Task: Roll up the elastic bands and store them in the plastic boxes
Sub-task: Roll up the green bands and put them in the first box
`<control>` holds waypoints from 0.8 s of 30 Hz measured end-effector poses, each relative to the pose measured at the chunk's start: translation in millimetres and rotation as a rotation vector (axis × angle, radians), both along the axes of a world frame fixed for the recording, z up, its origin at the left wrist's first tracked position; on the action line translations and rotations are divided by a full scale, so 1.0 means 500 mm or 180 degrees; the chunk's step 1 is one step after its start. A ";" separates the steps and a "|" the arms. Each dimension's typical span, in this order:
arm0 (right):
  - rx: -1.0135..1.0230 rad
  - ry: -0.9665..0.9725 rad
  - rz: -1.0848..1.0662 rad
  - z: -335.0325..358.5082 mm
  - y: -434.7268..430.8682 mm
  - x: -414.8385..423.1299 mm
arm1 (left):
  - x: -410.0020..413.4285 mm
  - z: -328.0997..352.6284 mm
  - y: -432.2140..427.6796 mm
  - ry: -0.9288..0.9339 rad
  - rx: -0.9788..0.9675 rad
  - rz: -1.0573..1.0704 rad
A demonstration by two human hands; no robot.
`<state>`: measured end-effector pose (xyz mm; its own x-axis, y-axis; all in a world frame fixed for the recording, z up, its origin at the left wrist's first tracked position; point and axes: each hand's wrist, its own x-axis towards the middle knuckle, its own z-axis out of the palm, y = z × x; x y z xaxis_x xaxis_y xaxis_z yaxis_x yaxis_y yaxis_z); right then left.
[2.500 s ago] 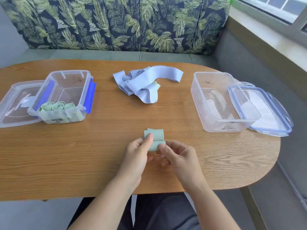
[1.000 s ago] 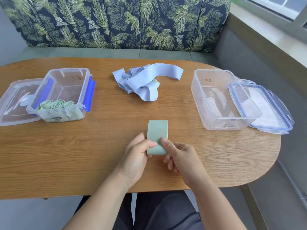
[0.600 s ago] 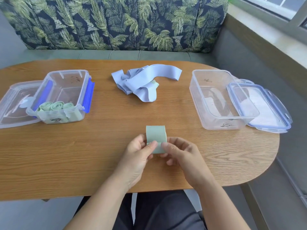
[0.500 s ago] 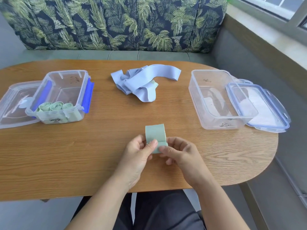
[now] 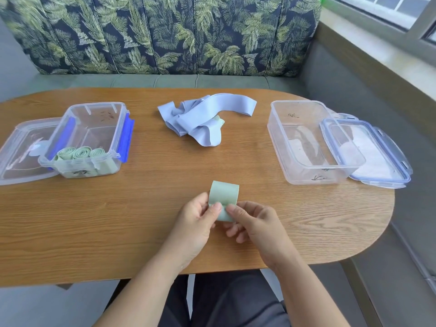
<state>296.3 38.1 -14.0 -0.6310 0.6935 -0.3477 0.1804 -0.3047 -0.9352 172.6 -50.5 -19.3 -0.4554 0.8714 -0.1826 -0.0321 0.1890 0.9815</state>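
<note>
Pale green elastic band (image 5: 224, 197), lower centre of frame, just above the counter's near edge. Its near end is pinched by both hands and its far part curves up in a loop. Can't tell if the band touches the counter.

Left hand (image 5: 195, 223): fingers (image 5: 215, 208) curled, thumb pressed on the band's left side. Right hand (image 5: 257, 225): thumb and forefinger grasp the band's right side, other fingers curled under.

Counter (image 5: 94, 220) is wood grain, with a rounded right end.

Centre top: loose heap of blue-grey elastic bands (image 5: 200, 121), with a bit of green showing under it.

Left of frame: clear plastic box (image 5: 94, 105) with blue clips (image 5: 126, 138), open. Three rolled green bands (image 5: 81, 152) stand side by side against its near wall. Its clear lid (image 5: 18, 156) lies flat, touching the box's left side.

Right of frame: second clear plastic box (image 5: 295, 171), open, no bands seen inside. A blue-rimmed lid (image 5: 377, 149) lies at its right side, near the counter's edge.

Behind the counter: grey bench seat (image 5: 165, 80) with a dark palm-leaf back cushion (image 5: 165, 31). The bench turns down the right side under a pale window sill (image 5: 377, 50), with the window frame (image 5: 420, 17) in the upper right corner. Dark trousers (image 5: 236, 300) at bottom centre, pale floor on either side.
</note>
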 end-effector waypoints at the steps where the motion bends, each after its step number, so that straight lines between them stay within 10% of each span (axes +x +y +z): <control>1: 0.0018 -0.0028 -0.0044 0.000 -0.001 -0.002 | 0.002 -0.001 0.000 0.0077 0.0013 -0.0006; 24: 0.0065 0.0218 0.0033 0.016 0.003 0.009 | -0.002 0.017 -0.008 -0.0859 0.0167 0.0118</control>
